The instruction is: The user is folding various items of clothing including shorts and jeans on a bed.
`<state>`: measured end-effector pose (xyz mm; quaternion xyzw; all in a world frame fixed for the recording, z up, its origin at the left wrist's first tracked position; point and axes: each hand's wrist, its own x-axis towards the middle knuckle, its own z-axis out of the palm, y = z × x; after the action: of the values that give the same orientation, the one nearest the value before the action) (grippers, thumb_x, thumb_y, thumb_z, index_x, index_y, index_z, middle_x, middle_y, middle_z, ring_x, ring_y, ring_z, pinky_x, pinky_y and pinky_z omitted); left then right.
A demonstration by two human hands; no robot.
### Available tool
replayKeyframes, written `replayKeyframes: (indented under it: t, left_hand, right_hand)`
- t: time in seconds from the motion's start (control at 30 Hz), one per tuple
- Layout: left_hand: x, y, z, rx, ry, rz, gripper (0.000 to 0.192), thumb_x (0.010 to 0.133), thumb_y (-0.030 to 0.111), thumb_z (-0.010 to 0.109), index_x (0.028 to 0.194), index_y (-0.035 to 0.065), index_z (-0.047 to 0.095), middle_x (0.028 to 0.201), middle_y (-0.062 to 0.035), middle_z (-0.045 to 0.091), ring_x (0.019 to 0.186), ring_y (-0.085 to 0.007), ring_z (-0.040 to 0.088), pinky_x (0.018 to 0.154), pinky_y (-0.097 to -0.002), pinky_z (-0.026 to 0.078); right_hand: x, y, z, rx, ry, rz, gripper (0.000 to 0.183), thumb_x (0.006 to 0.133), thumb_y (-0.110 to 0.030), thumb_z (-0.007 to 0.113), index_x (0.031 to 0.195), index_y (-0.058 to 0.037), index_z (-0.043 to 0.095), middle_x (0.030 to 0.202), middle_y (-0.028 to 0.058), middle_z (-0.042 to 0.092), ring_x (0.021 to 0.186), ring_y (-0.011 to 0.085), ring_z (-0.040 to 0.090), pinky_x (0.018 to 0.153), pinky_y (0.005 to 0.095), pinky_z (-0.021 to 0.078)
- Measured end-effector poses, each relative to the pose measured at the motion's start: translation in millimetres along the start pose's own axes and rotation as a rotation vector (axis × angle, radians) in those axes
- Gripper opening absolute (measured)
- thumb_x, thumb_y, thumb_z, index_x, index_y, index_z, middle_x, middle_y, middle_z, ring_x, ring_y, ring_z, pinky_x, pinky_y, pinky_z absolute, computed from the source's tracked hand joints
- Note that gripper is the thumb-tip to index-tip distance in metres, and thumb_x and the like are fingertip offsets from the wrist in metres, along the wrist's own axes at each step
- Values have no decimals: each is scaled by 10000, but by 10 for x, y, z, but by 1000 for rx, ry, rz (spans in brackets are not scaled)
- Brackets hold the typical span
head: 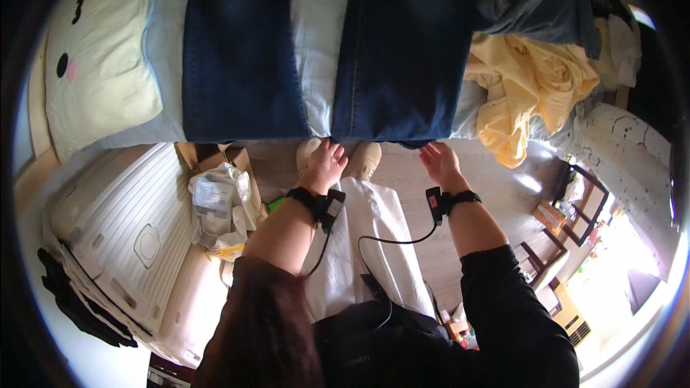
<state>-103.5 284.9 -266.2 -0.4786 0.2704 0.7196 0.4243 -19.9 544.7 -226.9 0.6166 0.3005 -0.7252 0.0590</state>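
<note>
A pair of dark blue jeans [242, 59] lies across the bed, with its two legs apart and their ends at the near edge. At the left corner of the right-hand leg end, my left hand [325, 164] pinches the cloth edge. My right hand [442, 164] has hold of the same edge farther right, where a small dark fold hangs beside the fingers. Both thumbs are partly hidden by the cloth. Each wrist wears a black strap with a small cabled box.
A pale pillow [108, 53] lies on the bed at left. Yellow cloth [531, 86] and grey-blue clothing [533, 5] are heaped at right. Below left stand a white ribbed suitcase [135, 226] and a cardboard box [245, 167] with plastic bags [215, 202]. Wooden floor [399, 172] shows beneath.
</note>
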Motion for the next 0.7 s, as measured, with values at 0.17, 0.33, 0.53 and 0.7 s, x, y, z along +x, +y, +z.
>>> replayKeyframes:
  t: [0.17, 0.33, 0.53, 0.7]
  left_hand:
    - [146, -17, -75, 153, -319, 155, 238, 828, 191, 402, 1014, 67, 487, 1048, -63, 523, 973, -200, 474, 815, -308, 379]
    - [60, 40, -148, 646, -34, 481, 120, 783, 60, 429, 842, 23, 526, 863, -98, 564, 803, -210, 537, 693, -322, 436]
    - [-62, 75, -223, -235, 26, 62, 135, 791, 34, 400, 840, 23, 525, 862, -89, 582, 793, -198, 560, 728, -323, 456]
    - [11, -105, -742, 664, -149, 583, 300, 765, -13, 304, 980, 13, 511, 976, -103, 562, 909, -209, 542, 814, -354, 442]
  right_hand:
    - [51, 8, -150, -4, -117, 14, 140, 813, -182, 465, 887, -74, 516, 817, 44, 551, 744, 171, 500, 665, 269, 404]
    - [75, 5, -110, -263, -162, -1, 137, 822, -173, 447, 862, -75, 535, 797, 30, 561, 765, 153, 507, 697, 275, 406]
    - [-37, -32, -205, 352, -240, 26, 225, 850, -229, 354, 863, -92, 532, 834, 27, 569, 812, 156, 514, 740, 336, 407]
    - [-13, 191, -315, 117, -124, 473, 254, 851, -292, 367, 866, -92, 524, 735, 49, 572, 614, 182, 548, 593, 376, 488]
